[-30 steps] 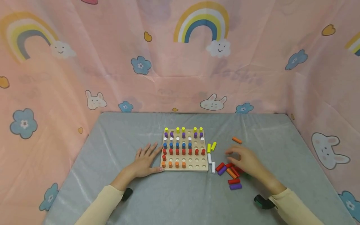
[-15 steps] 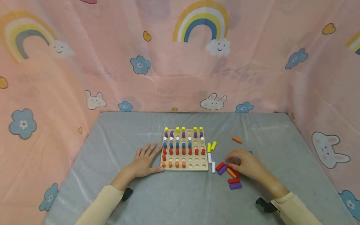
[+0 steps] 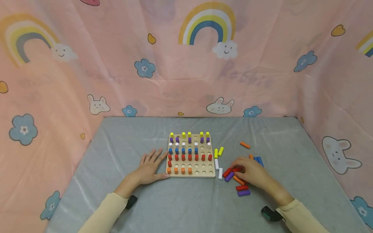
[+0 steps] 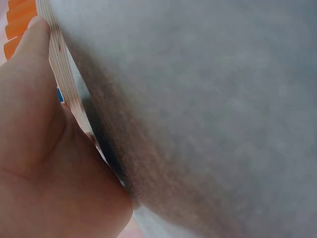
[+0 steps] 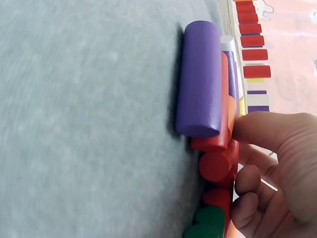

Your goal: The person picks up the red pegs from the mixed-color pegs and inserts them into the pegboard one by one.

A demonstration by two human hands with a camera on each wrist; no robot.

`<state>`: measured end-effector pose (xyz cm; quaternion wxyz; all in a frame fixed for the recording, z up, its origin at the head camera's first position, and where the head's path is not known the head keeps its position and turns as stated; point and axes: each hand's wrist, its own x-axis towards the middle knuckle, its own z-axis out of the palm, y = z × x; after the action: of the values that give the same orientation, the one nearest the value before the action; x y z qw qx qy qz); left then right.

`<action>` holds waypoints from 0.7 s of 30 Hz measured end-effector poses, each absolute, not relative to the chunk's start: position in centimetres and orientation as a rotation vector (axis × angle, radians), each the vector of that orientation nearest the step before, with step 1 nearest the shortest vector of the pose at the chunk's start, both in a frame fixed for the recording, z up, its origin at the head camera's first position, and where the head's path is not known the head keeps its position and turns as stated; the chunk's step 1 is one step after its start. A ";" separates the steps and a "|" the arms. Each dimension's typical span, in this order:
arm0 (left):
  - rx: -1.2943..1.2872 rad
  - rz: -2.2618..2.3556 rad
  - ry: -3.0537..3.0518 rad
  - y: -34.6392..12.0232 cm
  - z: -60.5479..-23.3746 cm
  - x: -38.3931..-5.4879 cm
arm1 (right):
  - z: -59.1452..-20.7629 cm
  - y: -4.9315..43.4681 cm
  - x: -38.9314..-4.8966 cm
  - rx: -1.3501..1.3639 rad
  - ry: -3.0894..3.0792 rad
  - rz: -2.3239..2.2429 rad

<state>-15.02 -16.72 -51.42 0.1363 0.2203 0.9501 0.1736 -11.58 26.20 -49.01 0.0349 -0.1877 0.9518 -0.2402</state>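
My left hand (image 3: 148,169) lies flat with fingers spread, touching the left edge of a wooden pegboard (image 3: 204,175). In the left wrist view, its thumb rests along the board's wooden side (image 4: 62,64). Rows of yellow, purple, white, blue, red and orange pegs stand in the board, among bare holes. My right hand (image 3: 254,172) is low over loose pegs right of the board. Its thumb and index finger pinch a red peg (image 3: 237,169); the right wrist view partly hides this contact. Beside them lie a purple peg (image 3: 229,176) and an orange peg (image 3: 238,180).
Two yellow pegs (image 3: 220,151) and two white pegs (image 3: 220,173) lie along the board's right side. Behind the right hand are blue pegs (image 3: 259,161), with an orange peg (image 3: 245,145) farther back. Green pegs (image 5: 208,223) show in the right wrist view. Patterned cloth surrounds the table.
My right hand has moved down and slightly left into the loose pegs, closing around the red one. Blue and orange pegs behind it have come into sight. The left hand stays put.
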 end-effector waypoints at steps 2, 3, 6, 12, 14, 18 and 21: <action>0.638 0.497 2.754 -16.7 -51.5 -15.0 | -49.3 26.0 -11.6 -0.574 2.952 -0.726; 0.640 0.497 2.755 -16.7 -51.5 -15.0 | -49.4 26.0 -11.7 -0.573 2.965 -0.720; 0.642 0.495 2.755 -16.8 -51.7 -15.1 | -49.7 25.9 -11.8 -0.568 2.985 -0.692; 0.650 0.504 2.757 -16.8 -51.8 -15.1 | -49.4 25.7 -12.1 -0.578 2.999 -0.706; 0.653 0.507 2.752 -16.8 -51.8 -15.1 | -49.3 25.6 -12.2 -0.584 3.014 -0.709; 0.650 0.514 2.736 -16.9 -51.6 -15.2 | -49.1 25.5 -12.6 -0.598 3.030 -0.750; 0.656 0.518 2.736 -16.9 -51.6 -15.2 | -49.0 25.5 -12.8 -0.593 3.039 -0.793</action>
<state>-15.16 -16.89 -51.59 0.1398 0.2271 0.9470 0.1793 -12.77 25.46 -48.96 -0.0271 -0.1854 0.9504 -0.2482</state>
